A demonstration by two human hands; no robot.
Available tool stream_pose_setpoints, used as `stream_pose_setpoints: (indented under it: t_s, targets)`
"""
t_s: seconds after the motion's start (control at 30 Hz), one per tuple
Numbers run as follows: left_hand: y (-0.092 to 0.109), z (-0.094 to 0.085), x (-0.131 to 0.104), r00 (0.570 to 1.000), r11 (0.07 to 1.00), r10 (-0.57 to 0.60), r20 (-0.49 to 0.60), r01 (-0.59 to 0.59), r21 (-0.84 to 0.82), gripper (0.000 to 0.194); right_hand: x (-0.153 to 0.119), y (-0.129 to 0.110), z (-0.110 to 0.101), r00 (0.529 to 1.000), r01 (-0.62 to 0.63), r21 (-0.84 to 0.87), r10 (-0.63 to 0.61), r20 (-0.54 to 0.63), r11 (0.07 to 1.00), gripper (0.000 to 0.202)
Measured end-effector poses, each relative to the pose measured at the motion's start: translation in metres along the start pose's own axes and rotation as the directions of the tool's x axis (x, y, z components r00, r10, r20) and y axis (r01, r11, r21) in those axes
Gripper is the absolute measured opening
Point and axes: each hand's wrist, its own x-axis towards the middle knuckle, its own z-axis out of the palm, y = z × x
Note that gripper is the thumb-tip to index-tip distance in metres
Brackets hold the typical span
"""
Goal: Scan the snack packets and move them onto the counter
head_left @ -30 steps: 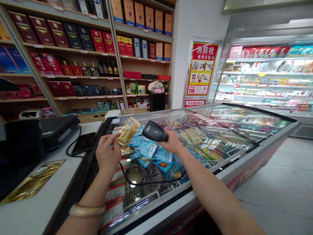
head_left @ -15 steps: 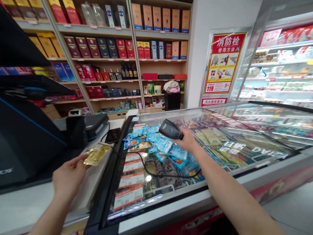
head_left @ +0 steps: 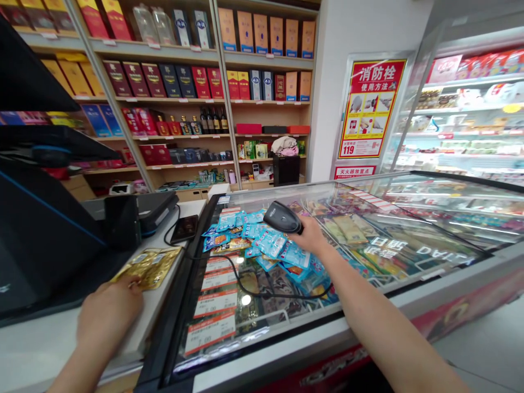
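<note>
Gold packets point(head_left: 153, 266) lie on the white counter point(head_left: 153, 319) at the left, beside the freezer. My left hand point(head_left: 110, 305) is at their near edge, its fingers closed on a gold packet. Over the glass freezer top, my right hand point(head_left: 309, 236) grips a black handheld scanner point(head_left: 282, 216), whose head points to the left. Below and around the scanner, several blue packets point(head_left: 270, 243) are heaped on the glass, with a few gold and orange ones among them. A black cable point(head_left: 245, 288) loops across the glass.
A phone point(head_left: 185, 228) lies on the counter near the freezer's black edge. Dark checkout equipment point(head_left: 45, 234) stands at the left. Behind are shelves point(head_left: 172, 52) of boxes and bottles. White-and-orange price labels point(head_left: 210, 333) line the freezer's left side.
My left hand has come down to the counter with the gold packet, and more gold packets now show there. The right hand still holds the scanner in nearly the same place.
</note>
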Motion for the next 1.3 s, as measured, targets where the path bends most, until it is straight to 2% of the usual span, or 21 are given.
stream_pose_setpoints:
  t_s: [0.07,0.13,0.2,0.27,0.33,0.4,0.47,0.53,0.63,0.73,0.8,0.9,1.03,1.17,1.3]
  targets:
    - [0.003,-0.002,-0.003,0.998,0.98,0.069,-0.006,-0.066,0.186,0.026,0.0,0.0,0.0,1.0,0.0,-0.02,-0.001,-0.014,1.0,0.025]
    - [0.012,-0.004,-0.004,0.982,0.959,0.167,-0.092,-0.141,0.244,0.036,0.001,0.001,0.0,0.999,0.008,-0.03,-0.009,-0.031,1.0,0.025]
    - [0.027,-0.005,-0.003,0.949,0.968,0.223,-0.223,-0.187,0.169,0.039,0.002,0.001,0.0,0.999,0.015,-0.025,-0.017,-0.049,1.0,0.024]
    - [0.05,-0.005,-0.002,0.927,0.972,0.231,-0.295,-0.233,0.029,0.039,0.002,0.002,-0.001,0.998,0.017,-0.025,-0.019,-0.067,1.0,0.023]
    - [0.079,-0.002,-0.001,0.927,0.944,0.26,-0.269,-0.303,-0.131,0.042,0.003,0.002,-0.001,0.996,0.013,-0.037,-0.016,-0.09,0.999,0.022]
    - [0.112,0.006,-0.002,0.925,0.887,0.342,-0.165,-0.376,-0.269,0.046,0.002,0.002,-0.001,0.993,0.006,-0.048,-0.012,-0.118,0.999,0.021]
    - [0.143,0.02,-0.006,0.897,0.827,0.44,-0.048,-0.426,-0.367,0.046,0.002,0.002,-0.001,0.99,-0.003,-0.052,-0.005,-0.141,0.999,0.02]
    - [0.169,0.037,-0.011,0.846,0.778,0.532,0.038,-0.471,-0.415,0.046,0.002,0.002,0.0,0.989,-0.011,-0.059,0.002,-0.147,0.998,0.021]
    - [0.194,0.062,-0.017,0.726,0.691,0.677,0.124,-0.567,-0.448,0.051,0.002,0.004,0.0,0.99,-0.032,-0.075,0.021,-0.138,0.997,0.022]
    - [0.2,0.08,-0.021,0.605,0.604,0.778,0.168,-0.649,-0.462,0.06,0.003,0.005,-0.001,0.991,-0.035,-0.066,0.026,-0.131,0.997,0.023]
    - [0.198,0.087,-0.022,0.568,0.576,0.804,0.177,-0.669,-0.471,0.062,0.003,0.005,-0.001,0.992,-0.02,-0.06,0.012,-0.129,0.998,0.023]
    - [0.192,0.088,-0.022,0.566,0.561,0.809,0.156,-0.668,-0.488,0.065,0.003,0.005,-0.001,0.994,-0.014,-0.068,0.006,-0.11,0.998,0.021]
    - [0.187,0.079,-0.023,0.62,0.566,0.779,0.094,-0.63,-0.532,0.062,0.003,0.006,-0.001,0.995,-0.034,-0.092,0.025,-0.101,0.995,0.023]
    - [0.184,0.07,-0.024,0.671,0.609,0.712,0.208,-0.441,-0.659,0.055,0.002,0.007,-0.001,0.992,-0.015,-0.108,0.001,-0.123,0.994,0.016]
    - [0.182,0.062,-0.025,0.685,0.614,0.649,0.33,-0.217,-0.759,0.046,0.001,0.007,-0.001,0.988,0.01,-0.097,-0.025,-0.155,0.995,0.015]
